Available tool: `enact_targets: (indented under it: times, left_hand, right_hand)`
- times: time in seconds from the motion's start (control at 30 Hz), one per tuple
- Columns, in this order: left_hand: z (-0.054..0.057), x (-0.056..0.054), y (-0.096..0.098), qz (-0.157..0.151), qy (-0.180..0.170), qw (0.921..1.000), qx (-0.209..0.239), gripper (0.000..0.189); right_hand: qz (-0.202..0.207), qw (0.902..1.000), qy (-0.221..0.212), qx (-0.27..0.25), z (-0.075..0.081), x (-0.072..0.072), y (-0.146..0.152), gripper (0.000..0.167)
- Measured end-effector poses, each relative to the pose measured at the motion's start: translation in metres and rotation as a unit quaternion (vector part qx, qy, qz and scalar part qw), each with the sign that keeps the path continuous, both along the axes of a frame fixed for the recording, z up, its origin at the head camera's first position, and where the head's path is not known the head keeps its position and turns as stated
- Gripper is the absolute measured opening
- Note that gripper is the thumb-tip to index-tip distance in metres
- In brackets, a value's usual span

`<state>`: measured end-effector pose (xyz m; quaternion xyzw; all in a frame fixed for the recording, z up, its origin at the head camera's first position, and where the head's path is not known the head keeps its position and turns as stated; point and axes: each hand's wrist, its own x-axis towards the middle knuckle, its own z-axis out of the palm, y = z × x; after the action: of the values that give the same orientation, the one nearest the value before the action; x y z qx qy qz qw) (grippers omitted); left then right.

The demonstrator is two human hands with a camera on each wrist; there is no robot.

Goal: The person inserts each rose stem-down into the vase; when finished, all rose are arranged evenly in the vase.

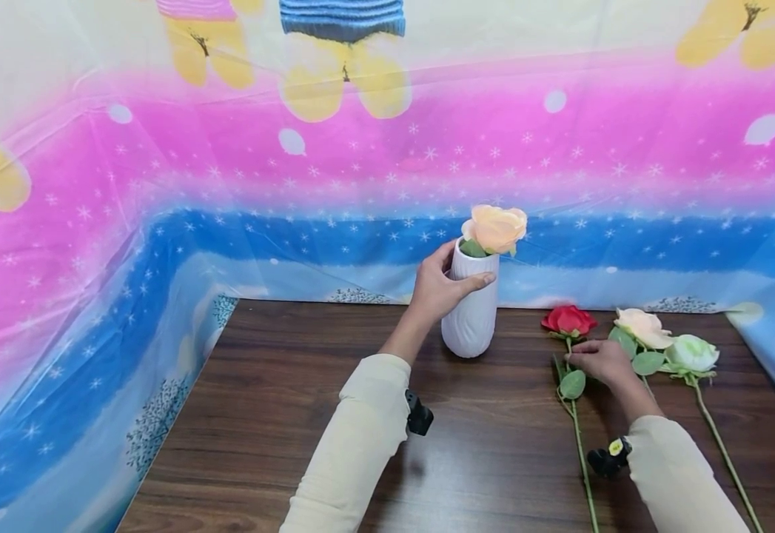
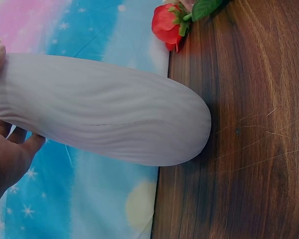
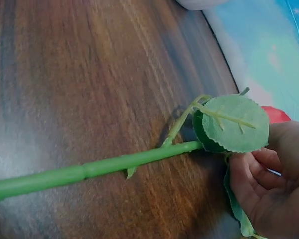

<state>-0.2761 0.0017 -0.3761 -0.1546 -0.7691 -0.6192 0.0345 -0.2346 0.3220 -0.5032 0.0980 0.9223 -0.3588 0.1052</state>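
My left hand (image 1: pixel 438 285) grips a white ridged vase (image 1: pixel 470 318) near its rim, thumb across the front. The vase stands upright at the back of the table, and a peach rose (image 1: pixel 496 228) rests in its mouth. In the left wrist view the vase (image 2: pixel 104 107) fills the middle, its rim end cut off by the frame edge. My right hand (image 1: pixel 605 363) pinches the stem of a red rose (image 1: pixel 568 320) just under the bloom. In the right wrist view, a green leaf (image 3: pixel 234 123) and the thick stem (image 3: pixel 124 162) extend away from the fingers.
Right of my right hand lie another peach rose (image 1: pixel 647 328) and a pale green-white rose (image 1: pixel 692 354), its long stem running toward the front. The dark wooden table (image 1: pixel 260 429) meets a printed cloth backdrop (image 1: pixel 360 178) at the back and left.
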Motion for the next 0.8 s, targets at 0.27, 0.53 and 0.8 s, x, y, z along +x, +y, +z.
enact_targets:
  times: [0.27, 0.53, 0.8]
  left_hand:
    - [0.0008, 0.0004, 0.0004, 0.002, -0.004, 1.0000, 0.001, 0.075]
    - [0.0005, 0.0000, -0.0001, 0.000, -0.002, 1.0000, -0.003, 0.076]
    - [0.0007, -0.0004, -0.0001, -0.001, -0.002, 1.0000, 0.001, 0.075]
  right_hand:
    - [-0.016, 0.9969, -0.021, -0.075, 0.0035, 0.0002, 0.0018, 0.044]
    - [-0.035, 0.9800, -0.055, -0.188, 0.0013, 0.0037, 0.0090, 0.052]
    - [-0.059, 0.9633, -0.035, -0.259, 0.0047, 0.0055, 0.0036, 0.049]
